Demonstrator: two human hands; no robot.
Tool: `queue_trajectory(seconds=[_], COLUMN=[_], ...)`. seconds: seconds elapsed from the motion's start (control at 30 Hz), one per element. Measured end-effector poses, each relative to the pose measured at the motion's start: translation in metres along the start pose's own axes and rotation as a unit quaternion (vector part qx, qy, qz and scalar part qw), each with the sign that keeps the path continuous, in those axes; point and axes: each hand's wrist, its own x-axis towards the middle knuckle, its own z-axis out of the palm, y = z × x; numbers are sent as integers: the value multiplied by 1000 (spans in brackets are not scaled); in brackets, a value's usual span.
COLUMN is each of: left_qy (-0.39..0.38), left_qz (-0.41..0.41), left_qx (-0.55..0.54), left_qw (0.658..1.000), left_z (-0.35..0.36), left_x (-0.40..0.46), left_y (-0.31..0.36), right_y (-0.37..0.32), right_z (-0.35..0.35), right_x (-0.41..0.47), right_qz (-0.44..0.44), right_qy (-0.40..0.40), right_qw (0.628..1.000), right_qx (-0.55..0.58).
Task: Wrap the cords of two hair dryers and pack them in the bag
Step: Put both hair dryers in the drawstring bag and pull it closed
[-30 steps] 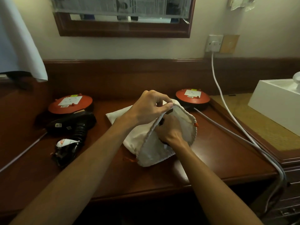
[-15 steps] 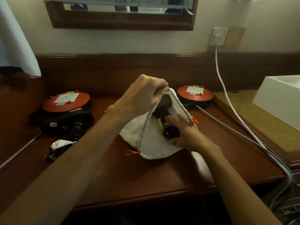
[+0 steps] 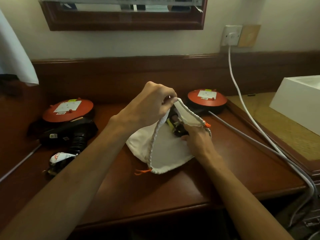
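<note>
Since a second ago the right hand [image 3: 197,137] has been drawing back out of the white drawstring bag [image 3: 166,151], its loosely curled fingers now resting at the mouth against the first hair dryer [image 3: 176,125] inside, though whether they are gripping it is unclear. The left hand [image 3: 147,104] is pinching the bag's far rim and holding it up and open in the middle of the table [image 3: 155,196]. I judge packing half done: the second hair dryer [image 3: 69,134], cord bundled, is lying at the far left.
</note>
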Motion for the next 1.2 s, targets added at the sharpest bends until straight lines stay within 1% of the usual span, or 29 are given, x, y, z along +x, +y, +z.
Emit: queue_trajectory(seconds=[0.07,0.13,0.2,0.27,0.3,0.33,0.37,0.4,0.43,0.47,0.5,0.53,0.57,0.6,0.63,0.67,0.7,0.73,0.77,0.83,0.97,1.1,1.13,1.2], left_qy=[-40,-116,-187,-225,-219,-187,-132,-77,-47,-59,-114,-187,-243,-269,-279,-279,-279,-282,-287,-294,-314,-317,-317,-317], left_qz=[-15,-49,-77,-115,-142,-171,-203,-239,-277,-323,-371,-407,-425,-429,-426,-421,-416,-411,-408,-400,-388,-377,-375,-368], left_qx=[-5,1,6,-38,-77,-114,-134,-127,-83,-22,36,71,84,83,80,78,78,81,88,100,112,121,122,122], left_qw=[999,992,979,967,962,961,961,960,956,944,921,891,868,858,857,860,862,863,862,862,859,862,863,865], left_z=[-2,-4,-4,-7,-8,-8,-3,4,15,29,44,60,73,84,91,95,96,95,92,88,83,86,86,85], left_x=[-2,-5,-8,-15,-19,-24,-30,-35,-42,-50,-61,-74,-87,-100,-110,-117,-122,-125,-127,-131,-136,-134,-135,-137], left_y=[1,2,4,5,3,0,-9,-19,-31,-44,-54,-61,-66,-69,-71,-73,-77,-79,-83,-91,-103,-107,-108,-109], right_y=[1,-2,-11,-18,-21,-24,-27,-29,-31,-34,-35,-32,-28,-24,-20,-17,-17,-16,-14,-13,-24,-37,-36,-28], right_z=[3,1,-7,-22,-32,-44,-57,-69,-79,-88,-91,-88,-83,-75,-64,-53,-40,-27,-13,6,14,10,11,15], right_x=[-1,-4,-11,-21,-25,-30,-33,-33,-30,-24,-14,0,15,28,39,45,46,43,39,28,30,58,63,69], right_qz=[18,27,20,-10,-30,-48,-63,-76,-88,-92,-87,-78,-66,-56,-56,-61,-75,-101,-132,-161,-157,-205,-209,-186], right_qy=[12,27,9,-37,-30,6,68,136,193,236,261,260,229,166,82,-11,-91,-139,-162,-170,-182,-128,-133,-168], right_qw=[1000,999,998,996,997,998,996,986,972,959,953,956,967,982,994,998,991,976,961,945,931,934,931,921], right_qx=[-15,-34,-55,-76,-71,-44,4,56,97,123,126,114,92,66,39,0,-61,-131,-181,-227,-276,-261,-269,-297])
